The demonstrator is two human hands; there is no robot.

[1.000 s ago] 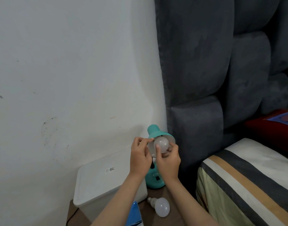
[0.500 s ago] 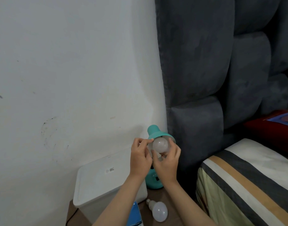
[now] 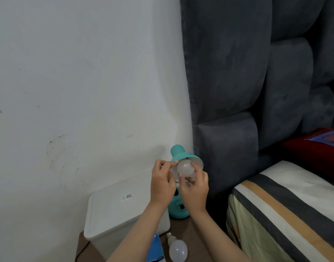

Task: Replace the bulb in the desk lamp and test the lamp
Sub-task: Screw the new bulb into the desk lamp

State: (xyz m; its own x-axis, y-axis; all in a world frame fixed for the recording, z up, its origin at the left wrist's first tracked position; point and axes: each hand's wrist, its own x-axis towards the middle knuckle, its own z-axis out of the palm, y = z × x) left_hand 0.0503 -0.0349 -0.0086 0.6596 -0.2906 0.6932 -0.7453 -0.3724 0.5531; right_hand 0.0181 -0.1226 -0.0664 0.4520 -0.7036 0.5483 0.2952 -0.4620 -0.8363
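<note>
A teal desk lamp (image 3: 178, 208) stands on a brown bedside table, its shade (image 3: 183, 155) tilted towards me. A frosted white bulb (image 3: 184, 168) sits in the mouth of the shade. My right hand (image 3: 195, 190) wraps its fingers around the bulb from below. My left hand (image 3: 162, 183) pinches the left rim of the shade with thumb and forefinger. A second white bulb (image 3: 176, 249) lies on the table in front of the lamp base, its screw cap pointing away from me.
A white lidded plastic box (image 3: 121, 210) stands left of the lamp. A blue carton (image 3: 155, 251) lies at the bottom edge. The white wall is behind, a grey padded headboard (image 3: 238, 82) to the right, and a striped bed (image 3: 287, 210) close on the right.
My right hand has shifted its fingers around the bulb in the shade, as if turning it. My left hand stays on the shade rim. The view has tilted slightly.
</note>
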